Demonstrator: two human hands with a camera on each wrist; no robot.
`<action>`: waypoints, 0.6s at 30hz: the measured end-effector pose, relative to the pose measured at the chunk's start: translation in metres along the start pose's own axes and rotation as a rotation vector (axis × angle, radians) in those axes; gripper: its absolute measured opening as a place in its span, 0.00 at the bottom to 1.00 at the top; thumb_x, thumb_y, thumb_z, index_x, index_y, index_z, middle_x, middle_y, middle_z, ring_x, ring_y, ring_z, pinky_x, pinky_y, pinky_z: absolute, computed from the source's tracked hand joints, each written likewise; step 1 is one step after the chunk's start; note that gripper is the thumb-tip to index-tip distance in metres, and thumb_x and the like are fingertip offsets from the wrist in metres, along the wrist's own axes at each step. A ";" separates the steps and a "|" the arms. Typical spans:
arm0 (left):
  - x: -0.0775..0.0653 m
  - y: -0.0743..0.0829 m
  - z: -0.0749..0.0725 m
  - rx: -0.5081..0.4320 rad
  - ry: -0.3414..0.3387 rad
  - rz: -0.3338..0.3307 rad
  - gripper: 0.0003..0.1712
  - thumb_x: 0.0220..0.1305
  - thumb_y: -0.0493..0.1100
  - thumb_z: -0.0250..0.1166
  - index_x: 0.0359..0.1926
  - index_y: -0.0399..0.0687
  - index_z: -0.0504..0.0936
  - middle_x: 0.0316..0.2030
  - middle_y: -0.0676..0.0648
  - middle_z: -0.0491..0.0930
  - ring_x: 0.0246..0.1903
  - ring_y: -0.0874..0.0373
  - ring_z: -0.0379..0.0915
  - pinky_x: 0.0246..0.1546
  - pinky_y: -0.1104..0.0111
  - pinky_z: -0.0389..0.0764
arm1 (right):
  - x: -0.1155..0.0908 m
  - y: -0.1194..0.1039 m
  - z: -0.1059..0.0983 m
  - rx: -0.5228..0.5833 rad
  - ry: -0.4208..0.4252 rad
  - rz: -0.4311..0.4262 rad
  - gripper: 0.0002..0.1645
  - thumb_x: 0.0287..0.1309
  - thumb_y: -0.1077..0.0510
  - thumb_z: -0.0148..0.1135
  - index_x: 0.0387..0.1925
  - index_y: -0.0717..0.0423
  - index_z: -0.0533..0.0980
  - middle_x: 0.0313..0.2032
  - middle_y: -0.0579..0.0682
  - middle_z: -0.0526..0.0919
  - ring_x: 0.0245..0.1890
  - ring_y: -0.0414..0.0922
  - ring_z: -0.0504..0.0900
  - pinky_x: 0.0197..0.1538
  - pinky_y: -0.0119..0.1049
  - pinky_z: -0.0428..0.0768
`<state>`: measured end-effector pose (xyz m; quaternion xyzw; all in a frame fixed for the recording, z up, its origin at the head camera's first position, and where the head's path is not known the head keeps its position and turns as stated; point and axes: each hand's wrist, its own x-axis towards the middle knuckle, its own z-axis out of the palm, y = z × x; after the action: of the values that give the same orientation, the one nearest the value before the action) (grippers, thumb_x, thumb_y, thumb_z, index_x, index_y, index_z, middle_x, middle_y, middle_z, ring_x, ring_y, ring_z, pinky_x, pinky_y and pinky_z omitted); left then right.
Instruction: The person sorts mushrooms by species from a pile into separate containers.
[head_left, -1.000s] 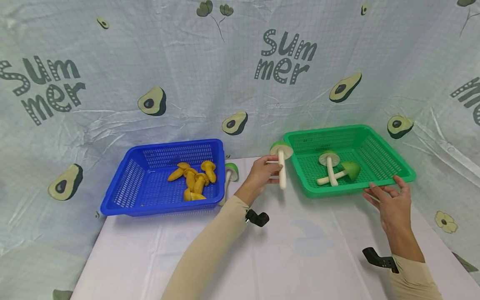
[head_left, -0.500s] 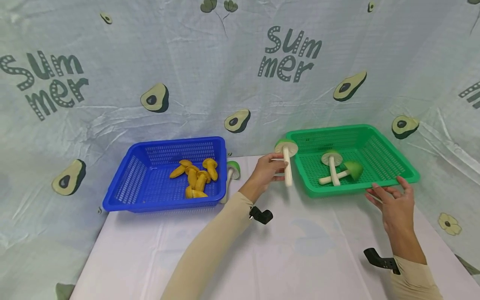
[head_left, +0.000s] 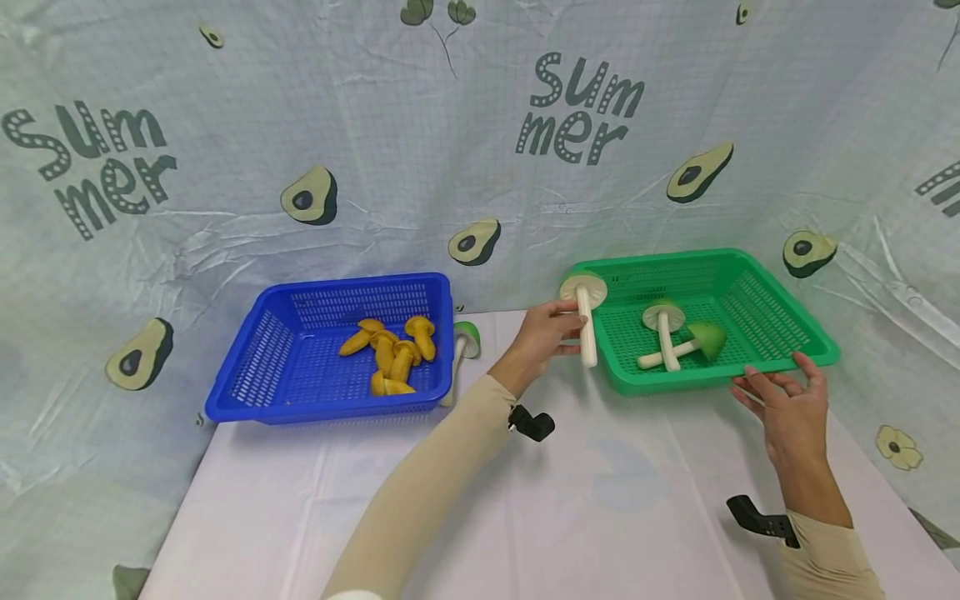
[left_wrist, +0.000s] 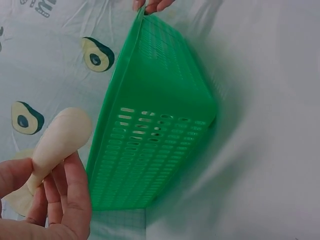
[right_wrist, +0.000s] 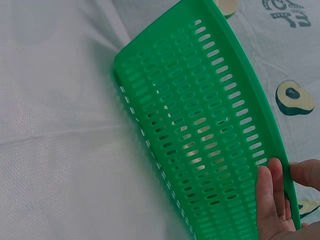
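Observation:
A toy mushroom [head_left: 587, 333] with a green cap and pale stem is pinched by the stem in my left hand [head_left: 543, 337]. It stands nearly upright, cap up, at the left rim of the green basket [head_left: 630, 387]. In the left wrist view the thick stem [left_wrist: 65, 132] shows between thumb and fingers. My right hand [head_left: 791, 408] pinches the basket's front rim near its right corner. From the right wrist, the thumb [right_wrist: 306, 172] is on one side of that rim and fingers on the other. Two more green-capped mushrooms [head_left: 663, 333] lie crossed inside the basket.
A blue basket [head_left: 322, 414] on the left holds several yellow mushrooms [head_left: 384, 354]. Between the baskets, another green-capped mushroom [head_left: 467, 339] leans by the blue basket's right side. A printed cloth [head_left: 420, 167] hangs behind the white-covered table [head_left: 562, 517].
My left hand has carried the mushroom to the right, up to the green basket's left rim. My right hand keeps its hold on the basket's rim.

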<state>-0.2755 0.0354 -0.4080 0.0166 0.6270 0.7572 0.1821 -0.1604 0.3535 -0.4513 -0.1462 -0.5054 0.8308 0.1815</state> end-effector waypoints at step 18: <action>0.008 0.002 0.017 -0.001 -0.021 0.000 0.21 0.69 0.38 0.66 0.62 0.44 0.79 0.43 0.49 0.83 0.38 0.55 0.81 0.42 0.58 0.86 | -0.001 -0.001 0.000 -0.028 -0.014 -0.009 0.60 0.62 0.71 0.65 0.80 0.43 0.38 0.36 0.51 0.75 0.29 0.45 0.90 0.36 0.38 0.87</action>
<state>-0.2791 0.0536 -0.4037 0.0243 0.6248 0.7572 0.1887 -0.1592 0.3530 -0.4504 -0.1408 -0.5189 0.8238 0.1797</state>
